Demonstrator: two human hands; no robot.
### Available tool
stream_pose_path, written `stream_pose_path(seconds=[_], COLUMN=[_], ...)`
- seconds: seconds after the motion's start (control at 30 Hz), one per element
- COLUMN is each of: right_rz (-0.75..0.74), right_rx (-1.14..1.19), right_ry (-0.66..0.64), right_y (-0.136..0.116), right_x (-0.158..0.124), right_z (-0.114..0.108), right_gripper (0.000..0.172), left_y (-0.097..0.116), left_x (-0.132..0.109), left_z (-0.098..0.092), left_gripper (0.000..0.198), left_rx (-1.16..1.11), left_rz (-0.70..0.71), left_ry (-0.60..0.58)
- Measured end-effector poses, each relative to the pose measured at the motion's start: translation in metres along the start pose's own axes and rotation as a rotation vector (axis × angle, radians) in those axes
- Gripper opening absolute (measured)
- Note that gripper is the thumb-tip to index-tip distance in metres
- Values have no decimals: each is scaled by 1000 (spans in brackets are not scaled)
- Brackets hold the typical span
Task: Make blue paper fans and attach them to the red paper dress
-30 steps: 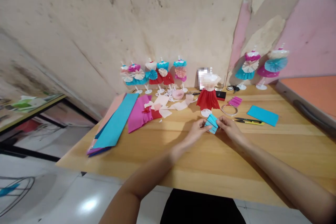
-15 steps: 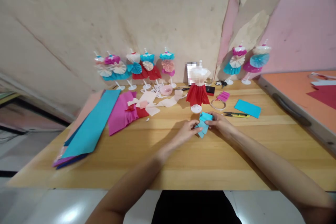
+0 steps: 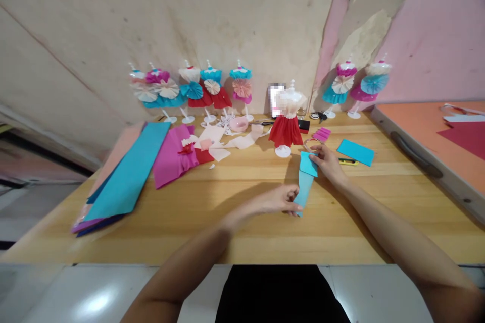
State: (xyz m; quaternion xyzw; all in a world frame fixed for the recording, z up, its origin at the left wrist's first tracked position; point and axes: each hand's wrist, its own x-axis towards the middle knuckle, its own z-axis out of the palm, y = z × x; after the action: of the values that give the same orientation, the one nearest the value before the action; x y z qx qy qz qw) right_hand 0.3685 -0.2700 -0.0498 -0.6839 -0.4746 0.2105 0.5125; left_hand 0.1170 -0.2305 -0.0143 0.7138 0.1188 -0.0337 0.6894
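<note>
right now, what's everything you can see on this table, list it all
strip: one, blue, stretched between both hands
red mannequin: one, red skirt, just behind the strip
left mannequins: five, blue, red, pink, along the wall
right mannequins: two, blue and pink, back right
sheets: stack, blue on top, left side
magenta paper: one, beside the stack
scraps: several, cream, back centre
roll: one, pink, near the wall
pleats: one, magenta, right of red mannequin
blue sheet: one, right of the hands
cutter: one, yellow, partly behind right hand
board: one, orange, far right
table: one, wood
left hand: fingers pinch strip's near end
right hand: holds strip's far end
</note>
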Motion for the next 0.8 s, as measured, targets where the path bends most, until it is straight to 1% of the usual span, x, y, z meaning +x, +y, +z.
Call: stream_pose_path(seconds=[0.13,0.23,0.27,0.3,0.33,0.4,0.43,0.47,0.5,0.53,0.6,0.67,0.73,0.8], right_rz=[-55,-102,-134,-173,-238,-349,-372,-382,-390,-405,-461,-529,-560,-543], right_rx=[-112,-185,-220,-259,-328,-458,-529,-600,-669,-729,-817,-857,-848,-787], right_ry=[2,16,-4,-50,-147,-443,-551,-625,-665,-686,-700,-705,-700,-688], right_y=[4,-4,-11,-18,-26,-41,-47,-51,-53,-53,-51,-47,-44,-41], right_x=[1,0,-1,-2,-4,-9,-12,-14,-17,-20,-24,-26,-25,-22], right_z=[4,2,-2,-6,-11,-19,-22,-23,-23,-22,-17,-13,-10,-11], right_gripper=[36,35,34,33,31,31,33,34,34,32,22,13,14,18], left_y=[4,0,-2,-4,-7,-10,-11,-12,-11,-11,-10,-10,-11,-12], left_x=[-7,-7,-6,-4,-3,-1,-1,-2,-2,-3,-4,-5,-4,-4], left_z=[2,0,-2,-4,-6,-11,-13,-14,-15,-15,-15,-14,-14,-14], left_gripper=[30,30,30,31,33,35,36,36,36,35,33,32,31,32], left_rx=[17,5,-17,-41,-63,-96,-101,-101,-97,-93,-79,-65,-55,-49], left_rz=[-68,-158,-182,-195,-200,-201,-207,-219,-232,-243,-266,-291,-299,-299], left_ry=[-80,-127,-128,-119,-105,-70,-65,-67,-72,-83,-113,-147,-174,-189])
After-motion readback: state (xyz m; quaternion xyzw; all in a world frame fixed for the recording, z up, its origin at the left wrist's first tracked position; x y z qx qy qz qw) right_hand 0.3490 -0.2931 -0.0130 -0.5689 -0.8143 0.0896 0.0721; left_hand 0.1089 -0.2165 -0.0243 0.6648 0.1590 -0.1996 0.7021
